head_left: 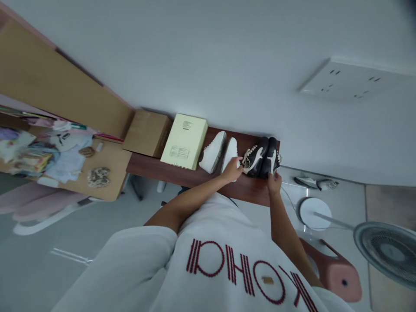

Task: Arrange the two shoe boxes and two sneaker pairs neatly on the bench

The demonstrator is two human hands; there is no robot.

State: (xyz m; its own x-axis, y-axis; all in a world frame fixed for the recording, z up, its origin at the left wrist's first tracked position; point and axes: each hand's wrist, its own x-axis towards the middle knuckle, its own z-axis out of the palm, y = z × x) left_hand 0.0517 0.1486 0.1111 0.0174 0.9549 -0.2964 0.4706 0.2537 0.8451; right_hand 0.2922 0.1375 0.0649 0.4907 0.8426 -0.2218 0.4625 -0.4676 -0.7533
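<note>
Item: pair of black-and-white sneakers (263,157), right end of dark wooden bench (182,173), against the wall. Left hand (232,170) pinches the left shoe's heel; right hand (274,181) grips the right shoe's. Risk: white sneakers (221,152) just beside could be knocked off.

Both arms reach far out in front of the body, bare from the short white sleeves down. The left arm bends at the elbow and stretches forward. The left hand (232,170) is curled, with the fingers pinched together at the tip. The right arm is straighter. The right hand (274,181) is out in front too, with its fingers curled in. The two hands are near each other.
</note>
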